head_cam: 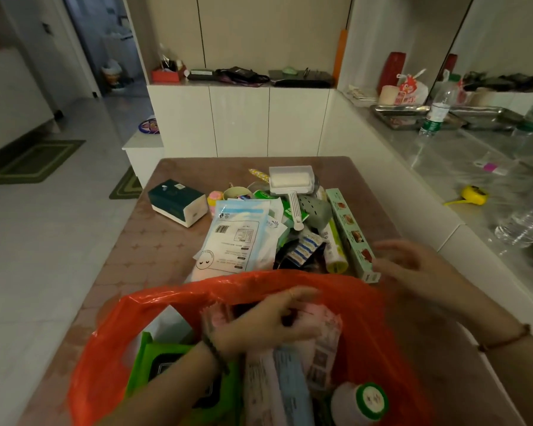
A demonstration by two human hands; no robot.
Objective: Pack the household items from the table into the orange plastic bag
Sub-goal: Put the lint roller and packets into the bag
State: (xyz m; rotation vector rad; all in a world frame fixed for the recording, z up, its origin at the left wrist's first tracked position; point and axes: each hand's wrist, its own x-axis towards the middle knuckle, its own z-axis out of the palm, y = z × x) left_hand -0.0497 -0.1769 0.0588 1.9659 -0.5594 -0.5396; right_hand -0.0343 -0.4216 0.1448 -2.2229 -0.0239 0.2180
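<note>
The orange plastic bag [105, 348] stands open at the table's near edge. Inside it lie a green wipes pack [148, 361], a pale blue and white packet [277, 385], a white bottle with a green cap [363, 401] and a pink packet [323, 330]. My left hand [268, 321] is inside the bag, fingers closed on the pink packet. My right hand [413, 265] hovers open, blurred, next to the near end of a long green wrap box [348, 229]. Behind the bag lies a pile: a white mask packet [237, 238], a lint roller [290, 182], a yellow-green tube [333, 247].
A dark green tissue pack [179, 204] sits apart on the brown table [142, 250], left of the pile. A white counter on the right carries water bottles [437, 109], metal trays [486, 118] and a yellow tape measure [474, 195]. White cabinets stand behind the table.
</note>
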